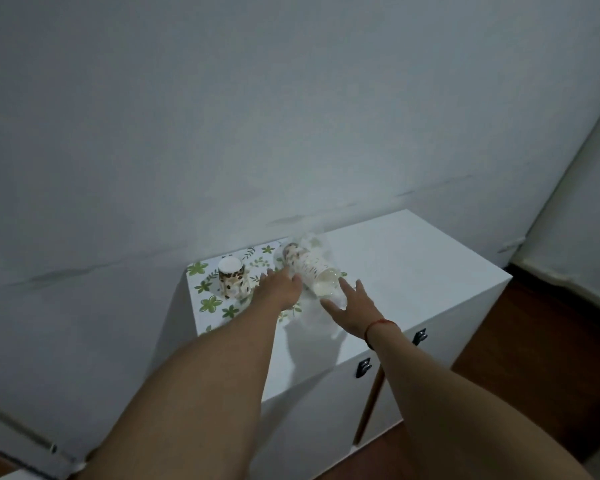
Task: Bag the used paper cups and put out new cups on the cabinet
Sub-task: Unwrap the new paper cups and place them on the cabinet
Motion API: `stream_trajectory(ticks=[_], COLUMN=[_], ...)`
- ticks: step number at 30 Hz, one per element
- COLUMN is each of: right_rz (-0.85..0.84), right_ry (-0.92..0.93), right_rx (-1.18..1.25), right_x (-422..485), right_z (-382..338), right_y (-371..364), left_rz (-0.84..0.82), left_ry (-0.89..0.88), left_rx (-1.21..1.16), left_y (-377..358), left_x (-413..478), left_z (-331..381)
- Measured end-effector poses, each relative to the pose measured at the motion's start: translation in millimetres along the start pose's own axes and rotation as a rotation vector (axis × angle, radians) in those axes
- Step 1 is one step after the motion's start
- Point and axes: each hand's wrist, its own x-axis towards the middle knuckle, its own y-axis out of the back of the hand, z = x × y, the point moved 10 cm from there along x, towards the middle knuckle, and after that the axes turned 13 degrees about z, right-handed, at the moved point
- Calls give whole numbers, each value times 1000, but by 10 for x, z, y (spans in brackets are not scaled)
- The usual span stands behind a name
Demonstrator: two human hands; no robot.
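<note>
Pale plaster wall (291,116) backing a low white cabinet (413,265), head camera view.

Grip: the left hand (279,285) lies palm down with its fingertips against the left flank of a clear plastic sleeve holding a stack of brown-patterned paper cups (312,268). Blur hides the fingertips, so I cannot tell whether this grip pinches the film or only touches it. The right hand (352,304) is wide, fingers straight and spread, holding nothing. It hovers at the sleeve's near end, over loose crumpled film.

The sleeve lies on its side on the surface, long axis running from far-left to near-right. Its near end therefore points at the right hand, while the left hand meets it broadside. I judge the two hands about equally near, the left one in contact.

Just left of the left hand, apart from it, an upturned brown-patterned paper cup (232,278) stands on a white mat printed with green leaves (210,303). The sleeve's far end overlaps that mat's right border.

Outward: the wall is close behind the sleeve's far end, and the cabinet's left edge lies just beyond the mat. The front edge, above two dark door handles (362,367), runs beneath both forearms. White top extends rightward of the sleeve, which I read as the freest direction for drawing it along its axis. Whether the sleeved cups are new or used I cannot tell.
</note>
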Motion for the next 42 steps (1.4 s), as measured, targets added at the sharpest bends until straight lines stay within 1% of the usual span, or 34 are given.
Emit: stream_trajectory(ticks=[5, 13, 15, 17, 19, 22, 23, 24, 25, 27, 29, 33, 34, 40, 42], right_rz=[-76, 26, 51, 127, 266, 460, 482, 462, 405, 261, 178, 186, 166, 10, 10], right_ry=[-50, -55, -64, -84, -152, -314, -365, -402, -417, -366, -308, -250, -229, -99, -32], right_rx=[28, 36, 69, 104, 168, 292, 321, 330, 323, 288, 284, 408, 407, 244, 179], right_x=[384, 830, 898, 922, 887, 776, 757, 750, 752, 772, 791, 853, 875, 939, 948], right_z=[208, 567, 639, 715, 871, 1147, 1246, 1329, 1381, 1374, 1279, 999, 938, 574, 464], right_y=[-210, 140, 202, 279, 388, 515, 507, 469, 402, 254, 165, 147, 94, -257, -360], left_rz=[-14, -89, -109, -91, -87, -75, -73, -73, -71, -63, -68, -51, -57, -38, -38], left_ry=[-23, -3, 35, 70, 82, 112, 130, 138, 146, 151, 148, 140, 133, 11, -28], left_rx=[-61, -197, -212, -194, -146, -120, -121, -130, -130, -144, -153, -172, -180, -150, -186], left_y=[-269, -719, -853, -932, -1031, -1025, -1019, -1022, -1030, -1036, -1055, -1030, -1024, -825, -808], left_x=[566, 972, 1003, 1016, 1069, 1107, 1113, 1132, 1142, 1153, 1157, 1148, 1160, 1322, 1322], left_z=[130, 458, 553, 601, 643, 731, 747, 767, 774, 787, 795, 783, 766, 748, 779])
